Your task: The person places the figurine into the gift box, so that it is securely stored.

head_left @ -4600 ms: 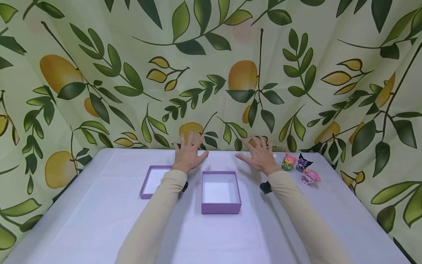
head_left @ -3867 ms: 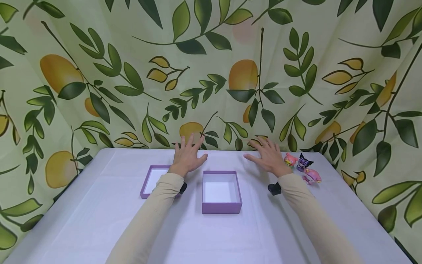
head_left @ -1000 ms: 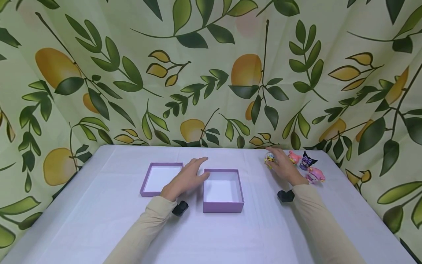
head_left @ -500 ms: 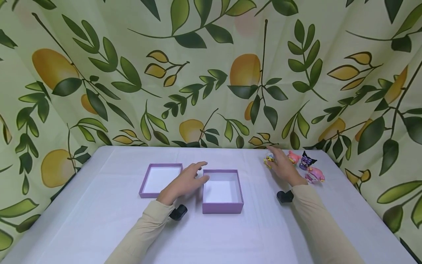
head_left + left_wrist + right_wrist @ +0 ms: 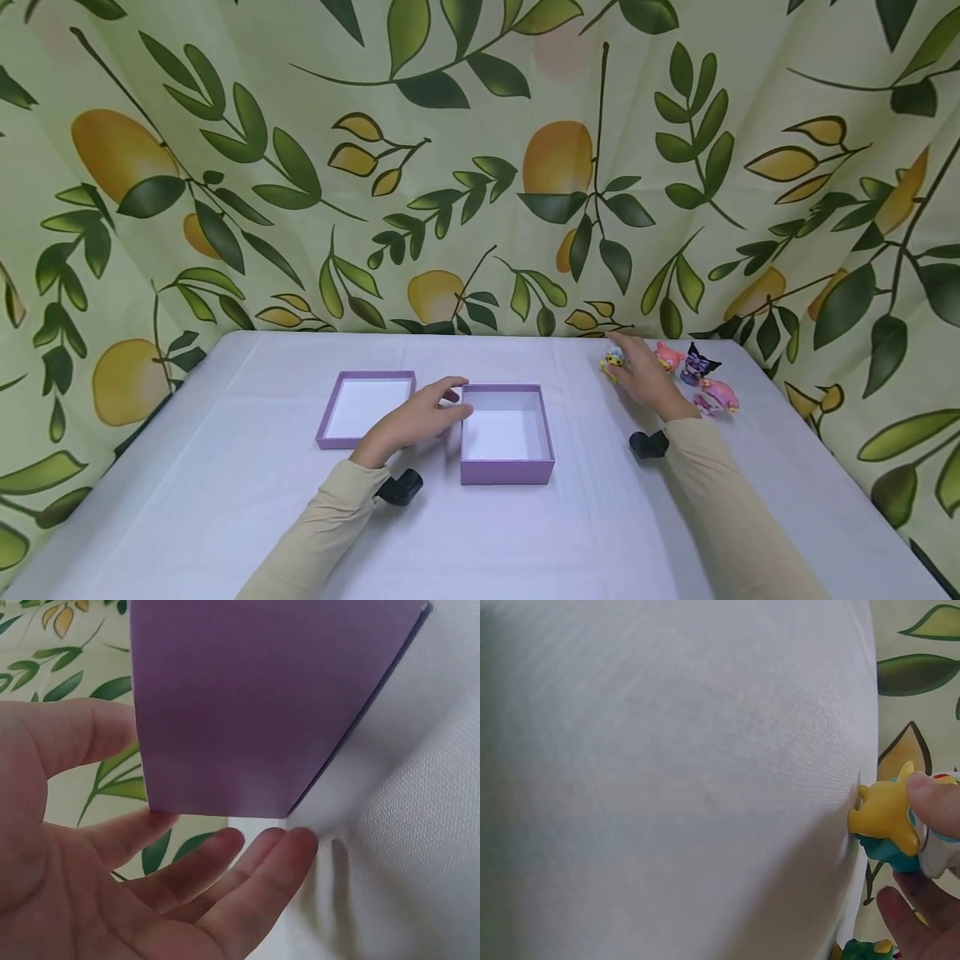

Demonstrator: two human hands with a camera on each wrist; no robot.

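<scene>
My left hand (image 5: 420,414) is at the back left corner of the purple box (image 5: 507,472), an open box with a white inside. In the left wrist view the thumb reaches the rim of the box's purple wall (image 5: 247,697), its tip hidden behind it. The index fingertip meets the corner; the other fingers (image 5: 262,892) stretch loosely beyond, apart from the wall. My right hand (image 5: 643,377) pinches a small yellow, white and teal figurine (image 5: 885,814) between thumb and fingers near the table's back edge.
A shallow purple-rimmed lid (image 5: 327,417) lies left of the box, inside up. Beside my right hand stand a pink figurine (image 5: 669,357), a black-and-purple figurine (image 5: 699,364) and a lying pink figurine (image 5: 717,398). A leaf-patterned curtain (image 5: 480,183) hangs behind the white-covered table (image 5: 225,467).
Both hands were spread over the table's back edge; the right has since taken hold of the yellow figurine and stays still. The left has come down to the box's corner.
</scene>
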